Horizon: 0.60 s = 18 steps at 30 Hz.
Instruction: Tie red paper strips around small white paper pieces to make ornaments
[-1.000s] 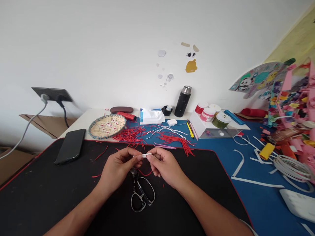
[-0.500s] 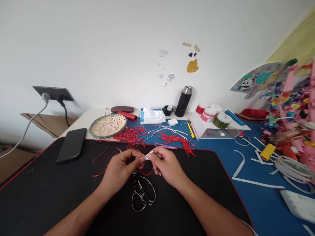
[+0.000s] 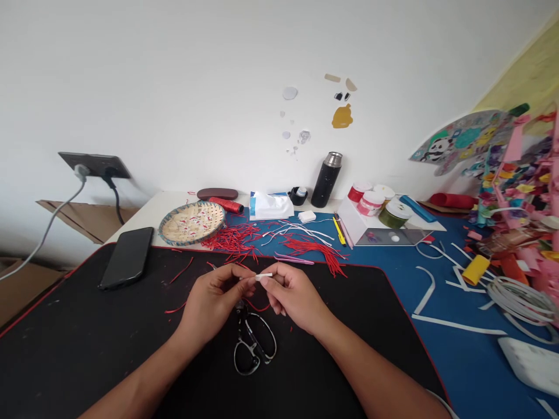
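Over the black desk mat [image 3: 87,349], my left hand [image 3: 213,302] and my right hand [image 3: 292,294] meet at their fingertips. Both pinch a small white strip [image 3: 263,276], held level between them. A thin red cord [image 3: 257,307] hangs in a loop just beneath the hands. Black-handled scissors [image 3: 253,343] lie on the mat directly below my hands, handles toward me.
A black phone [image 3: 126,257] lies at the mat's left. Behind are a woven basket [image 3: 191,223], piles of red cord pieces [image 3: 233,238], white cords [image 3: 297,230], a tissue pack [image 3: 271,206], a black flask [image 3: 326,179], jars [image 3: 371,202] and paper scraps at right.
The white strip tilted up between my fingertips half a second ago and lies level again now. My hands stay in the same place above the scissors.
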Available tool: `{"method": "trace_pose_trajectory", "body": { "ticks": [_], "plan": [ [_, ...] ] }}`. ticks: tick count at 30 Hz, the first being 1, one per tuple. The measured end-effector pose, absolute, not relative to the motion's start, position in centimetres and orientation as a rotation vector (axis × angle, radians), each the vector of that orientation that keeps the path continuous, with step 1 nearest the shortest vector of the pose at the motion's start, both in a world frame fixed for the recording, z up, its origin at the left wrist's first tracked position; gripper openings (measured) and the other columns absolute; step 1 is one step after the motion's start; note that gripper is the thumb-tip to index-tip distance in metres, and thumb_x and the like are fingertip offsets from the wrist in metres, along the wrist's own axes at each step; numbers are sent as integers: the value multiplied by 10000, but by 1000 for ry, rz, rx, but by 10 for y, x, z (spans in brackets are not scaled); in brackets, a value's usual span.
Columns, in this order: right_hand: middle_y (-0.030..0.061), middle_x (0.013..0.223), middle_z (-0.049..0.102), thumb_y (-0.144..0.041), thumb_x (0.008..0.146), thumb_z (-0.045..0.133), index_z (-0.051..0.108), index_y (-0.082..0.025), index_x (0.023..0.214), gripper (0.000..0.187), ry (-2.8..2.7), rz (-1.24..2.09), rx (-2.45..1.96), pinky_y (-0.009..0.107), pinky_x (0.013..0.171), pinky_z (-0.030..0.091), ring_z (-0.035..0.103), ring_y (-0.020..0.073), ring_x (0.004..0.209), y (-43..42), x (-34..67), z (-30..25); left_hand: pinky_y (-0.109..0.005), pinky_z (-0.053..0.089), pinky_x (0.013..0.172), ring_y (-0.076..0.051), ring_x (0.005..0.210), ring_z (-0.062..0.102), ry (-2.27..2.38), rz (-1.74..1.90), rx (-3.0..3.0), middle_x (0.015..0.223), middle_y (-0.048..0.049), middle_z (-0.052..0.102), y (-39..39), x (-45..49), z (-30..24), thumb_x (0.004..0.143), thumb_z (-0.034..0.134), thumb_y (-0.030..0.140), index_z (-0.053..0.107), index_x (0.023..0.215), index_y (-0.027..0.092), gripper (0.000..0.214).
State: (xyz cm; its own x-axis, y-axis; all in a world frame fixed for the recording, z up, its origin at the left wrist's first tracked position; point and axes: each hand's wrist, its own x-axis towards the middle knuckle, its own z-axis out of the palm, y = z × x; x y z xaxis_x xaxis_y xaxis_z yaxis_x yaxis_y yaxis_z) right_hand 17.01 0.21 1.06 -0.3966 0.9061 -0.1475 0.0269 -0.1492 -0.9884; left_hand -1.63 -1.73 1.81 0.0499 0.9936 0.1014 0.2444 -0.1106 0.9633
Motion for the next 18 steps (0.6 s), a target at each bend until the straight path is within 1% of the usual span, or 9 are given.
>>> {"method": "trace_pose_trajectory", "body": {
  "ticks": [5,8,18],
  "plan": [
    [-80,536,551,-400,907,637,611,-174,988,241,-1398,1669,-1079,195,395,310,450,78,403,2,170,9,-226,536,582,-160,632,686,1284,1158,1450,709,1,755,-17,-15,20,850,741,343,761,801,210,143],
    [-83,531,548,-412,894,658,616,-177,990,257,-1347,1707,-1064,195,382,308,448,80,392,2,171,9,-236,536,595,-167,649,688,1285,1158,1528,726,-5,758,-18,-15,21,869,724,329,754,805,210,138],
    [-77,547,563,-375,900,665,626,-181,976,213,-1267,1788,-1054,188,374,288,457,68,383,2,171,11,-244,520,645,-173,677,709,1348,1129,1856,762,1,778,-19,-19,22,912,668,279,770,839,241,131]
  ]
}}
